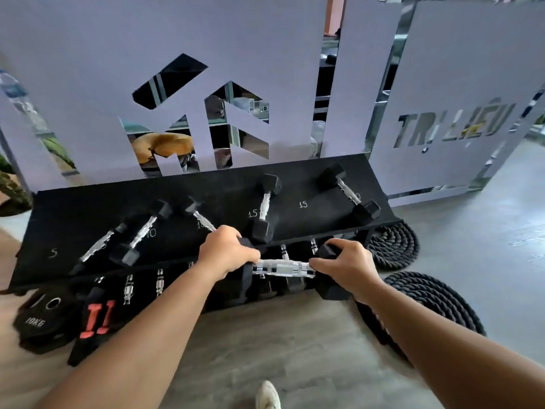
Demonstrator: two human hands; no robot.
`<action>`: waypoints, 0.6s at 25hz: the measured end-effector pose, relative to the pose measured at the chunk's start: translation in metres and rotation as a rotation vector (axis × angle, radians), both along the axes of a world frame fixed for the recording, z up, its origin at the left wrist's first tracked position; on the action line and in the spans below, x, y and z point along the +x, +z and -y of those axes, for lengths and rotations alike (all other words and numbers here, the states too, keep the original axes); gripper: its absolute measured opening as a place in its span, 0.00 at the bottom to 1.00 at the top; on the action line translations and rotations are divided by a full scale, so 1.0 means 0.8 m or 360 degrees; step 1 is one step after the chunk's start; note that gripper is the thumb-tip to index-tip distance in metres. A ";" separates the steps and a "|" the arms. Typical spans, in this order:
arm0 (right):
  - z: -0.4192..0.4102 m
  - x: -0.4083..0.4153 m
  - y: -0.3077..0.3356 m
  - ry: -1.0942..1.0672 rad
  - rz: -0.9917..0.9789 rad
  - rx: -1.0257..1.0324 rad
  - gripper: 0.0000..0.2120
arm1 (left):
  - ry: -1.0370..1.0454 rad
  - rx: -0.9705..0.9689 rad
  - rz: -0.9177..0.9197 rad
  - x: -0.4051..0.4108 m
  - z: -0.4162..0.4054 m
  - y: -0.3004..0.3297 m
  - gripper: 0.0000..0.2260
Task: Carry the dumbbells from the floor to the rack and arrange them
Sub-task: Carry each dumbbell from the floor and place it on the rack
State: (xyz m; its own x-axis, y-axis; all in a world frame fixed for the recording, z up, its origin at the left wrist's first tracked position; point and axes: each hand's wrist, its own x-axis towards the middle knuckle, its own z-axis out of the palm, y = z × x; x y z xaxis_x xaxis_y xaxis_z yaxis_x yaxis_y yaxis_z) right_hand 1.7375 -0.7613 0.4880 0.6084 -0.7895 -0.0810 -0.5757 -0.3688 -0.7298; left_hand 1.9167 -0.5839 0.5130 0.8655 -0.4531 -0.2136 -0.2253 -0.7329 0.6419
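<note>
I hold a black hex dumbbell (283, 268) with a chrome handle crosswise, just in front of the rack's front edge. My left hand (227, 250) grips its left head and my right hand (346, 262) grips its right head. The black rack (73, 214) has a sloped top shelf with chalk numbers 5, 10 and 15. Several dumbbells lie on it: a slim one (97, 249) at the left, one at the 10 mark (144, 231), another (202, 219) partly behind my left hand, one at 15 (265, 206), and one at the far right (348, 191). More handles show on the lower shelf (159, 284).
A 10 kg weight plate (41, 320) and a black pad with red marks (94, 320) lie on the floor at the rack's left end. Coiled black battle ropes (418, 302) lie on the floor to the right. A frosted glass wall (442, 84) stands behind the rack. My shoe (268, 395) shows below.
</note>
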 end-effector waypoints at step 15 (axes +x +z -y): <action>0.303 0.206 -0.045 -0.0312 -0.0033 0.0166 0.21 | -0.0409 0.0221 0.0034 0.247 0.363 -0.032 0.24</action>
